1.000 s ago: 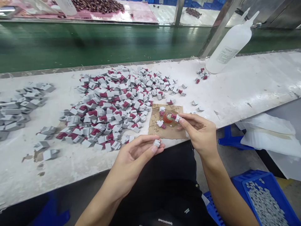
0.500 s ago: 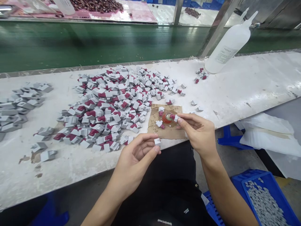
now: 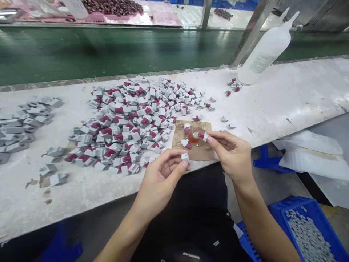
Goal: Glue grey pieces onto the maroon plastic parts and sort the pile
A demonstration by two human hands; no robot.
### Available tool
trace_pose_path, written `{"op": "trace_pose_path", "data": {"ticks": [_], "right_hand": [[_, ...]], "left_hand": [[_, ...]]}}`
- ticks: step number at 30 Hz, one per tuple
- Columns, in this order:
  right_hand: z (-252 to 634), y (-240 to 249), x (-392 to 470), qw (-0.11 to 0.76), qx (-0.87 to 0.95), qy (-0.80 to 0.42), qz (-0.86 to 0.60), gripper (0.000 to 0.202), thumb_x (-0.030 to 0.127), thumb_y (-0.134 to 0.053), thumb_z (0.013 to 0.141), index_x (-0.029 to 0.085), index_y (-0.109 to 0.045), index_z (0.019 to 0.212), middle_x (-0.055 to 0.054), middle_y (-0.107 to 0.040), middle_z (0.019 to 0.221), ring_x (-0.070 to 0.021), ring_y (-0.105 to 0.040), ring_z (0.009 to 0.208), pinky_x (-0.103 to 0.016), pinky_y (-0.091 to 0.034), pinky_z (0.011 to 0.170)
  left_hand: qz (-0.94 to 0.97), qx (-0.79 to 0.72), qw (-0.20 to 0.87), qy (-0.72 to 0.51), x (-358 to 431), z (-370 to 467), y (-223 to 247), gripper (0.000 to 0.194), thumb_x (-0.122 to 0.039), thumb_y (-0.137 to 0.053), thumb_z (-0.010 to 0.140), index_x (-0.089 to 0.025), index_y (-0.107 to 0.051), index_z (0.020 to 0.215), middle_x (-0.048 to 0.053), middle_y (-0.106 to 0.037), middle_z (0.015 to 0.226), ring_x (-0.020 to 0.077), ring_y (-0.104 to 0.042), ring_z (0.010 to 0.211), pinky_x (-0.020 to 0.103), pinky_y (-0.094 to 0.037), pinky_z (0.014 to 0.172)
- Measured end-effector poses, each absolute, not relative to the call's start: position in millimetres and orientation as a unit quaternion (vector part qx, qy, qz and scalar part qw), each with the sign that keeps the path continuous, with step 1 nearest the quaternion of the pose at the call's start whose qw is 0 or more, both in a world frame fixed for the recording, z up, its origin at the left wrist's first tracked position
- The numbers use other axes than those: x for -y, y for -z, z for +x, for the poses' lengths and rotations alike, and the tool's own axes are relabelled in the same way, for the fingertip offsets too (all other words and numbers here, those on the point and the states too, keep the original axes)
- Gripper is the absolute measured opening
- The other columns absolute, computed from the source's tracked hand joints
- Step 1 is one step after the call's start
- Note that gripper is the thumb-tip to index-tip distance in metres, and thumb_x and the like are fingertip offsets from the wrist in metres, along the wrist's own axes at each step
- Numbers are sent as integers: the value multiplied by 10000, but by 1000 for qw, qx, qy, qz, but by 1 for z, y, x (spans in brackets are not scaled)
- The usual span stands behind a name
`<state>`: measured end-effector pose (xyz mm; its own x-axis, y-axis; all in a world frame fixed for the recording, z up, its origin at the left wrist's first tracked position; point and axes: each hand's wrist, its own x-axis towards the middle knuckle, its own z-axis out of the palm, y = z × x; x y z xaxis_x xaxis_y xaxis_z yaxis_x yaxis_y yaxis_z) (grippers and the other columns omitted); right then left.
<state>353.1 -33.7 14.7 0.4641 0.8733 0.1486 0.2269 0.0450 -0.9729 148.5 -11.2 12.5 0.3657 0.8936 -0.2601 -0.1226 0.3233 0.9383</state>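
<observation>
Lower centre: left hand (image 3: 160, 180), pinching grey block (image 3: 185, 157), rises, narrowing the gap to right hand (image 3: 235, 156), pinching maroon-tipped part (image 3: 203, 136).

A factory assembly line: a green conveyor belt (image 3: 122, 54) runs behind a scuffed white worktop (image 3: 275, 105) bearing heaped grey-and-maroon plastic parts (image 3: 131, 125) and a squeeze bottle (image 3: 263, 56); below, a blue crate (image 3: 276, 211) holds small grey pieces (image 3: 311, 234).

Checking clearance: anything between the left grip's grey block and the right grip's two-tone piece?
Nothing visible stands between the grey block in the left grip and the two-tone piece in the right grip. Brown cardboard shows below the gap; the two loose pieces on it lie to the left.
</observation>
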Motion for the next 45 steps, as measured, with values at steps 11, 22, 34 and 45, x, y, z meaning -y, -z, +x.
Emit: {"op": "trace_pose_path", "data": {"ticks": [11,22,34,45], "right_hand": [[341,-18,57,572,441,-415,-554,172,310,-819,1029,344,-894,1180,-18,-863,1227,-229,-831,1156,-380,-714,1048],[338,-22,59,547,479,-385,-569,185,275,-804,1031,356,-902,1165,-21,-851,1153,-208,-805,1119,-346,-697,997],[330,-30,60,516,504,-450,-527,203,321,-793,1039,347,-881,1221,-49,-841,1169,-234,-797,1116,-372,-723,929],[453,-29,-73,485,483,-37,-728,406,149,-646,970,201,-780,1349,-128,-766,1293,-243,-749,1029,-431,-653,970]], "left_hand": [[430,-401,698,-408,4,162,-9,267,-370,-905,911,-230,-817,1121,55,-848,1131,200,-814,1094,283,-690,1006],[452,-391,696,-399,3,164,-13,212,-351,-894,915,-228,-836,1078,53,-842,1090,201,-814,1075,281,-685,1009],[586,-405,593,-376,13,137,-29,142,-335,-750,1032,-319,-816,1156,20,-786,1233,191,-766,1126,272,-649,1000],[745,-552,111,-358,-78,68,-33,368,-544,-572,1050,-283,-739,1250,61,-720,1210,449,-573,1434,616,-426,972]]}}
